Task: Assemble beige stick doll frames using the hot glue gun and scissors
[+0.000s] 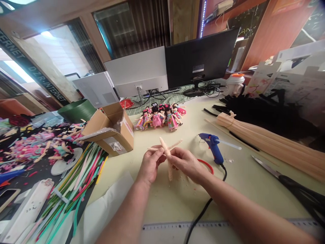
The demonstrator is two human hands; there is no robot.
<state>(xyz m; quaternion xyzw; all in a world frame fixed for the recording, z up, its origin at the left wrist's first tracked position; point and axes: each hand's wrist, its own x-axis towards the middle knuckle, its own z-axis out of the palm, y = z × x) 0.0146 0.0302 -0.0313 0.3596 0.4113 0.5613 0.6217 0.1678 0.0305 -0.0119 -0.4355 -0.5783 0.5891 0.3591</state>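
Both my hands meet above the middle of the table, closed on peach-coloured pipe cleaners (165, 145) that cross each other. A thicker piece stands lengthwise and a thinner one, twisted-looking on its right side, runs sideways. My left hand (152, 164) pinches the left part near the crossing between thumb and fingers. With thumb and fingertips, my right hand (186, 164) grips just right of the crossing; some of its fingers are hidden behind. Near my right hand lies a blue glue gun (214, 149) with a clear glue stick in its back.
Small dolls (158, 117) stand behind my hands, beside an open cardboard box (111, 130). Coloured pipe cleaners (68, 183) lie left. At right are a peach pipe-cleaner bundle (259, 135), black ones (274, 108) and scissors (281, 178). A ruler (162, 227) and black cable (203, 213) lie in front.
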